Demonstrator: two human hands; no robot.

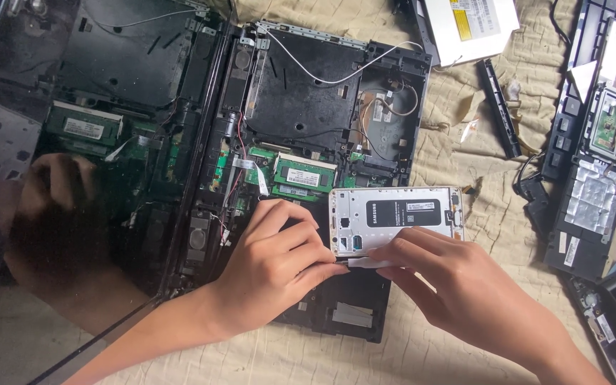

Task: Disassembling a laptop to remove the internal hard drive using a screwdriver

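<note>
While both hands work at its lower edge, an opened phone (396, 219) with its back cover off lies across the gutted laptop base (308, 107), its white frame and dark battery facing up. Just beyond the hands, green memory boards (305, 175) sit in the laptop base, with red and black wires beside them and a white cable (322, 71) looping over the black plate farther off. To the left of the left hand the glossy dark laptop screen (73, 142) lies flat, mirroring the boards and a hand. Under the wrists a black panel (344, 310) with pale stickers rests on the beige quilted cloth (458, 150) that covers the surface. Well off to the right of the right hand lie a black strip (499, 107), a keyboard panel (593, 135) with a touchpad board and foil on it, and other dark parts; far ahead of that hand is a white optical drive (468, 25).

The left hand (272, 267) is curled, its fingers bent against the phone's near left corner, thumb and forefinger pinched toward a small white piece (368, 263) at the phone's lower edge. The right hand (458, 285) has its fingers stretched out and closed together, the tips pressing on that same white piece and the phone's edge. Whether either hand truly grips the piece or only presses it, I cannot tell.
</note>
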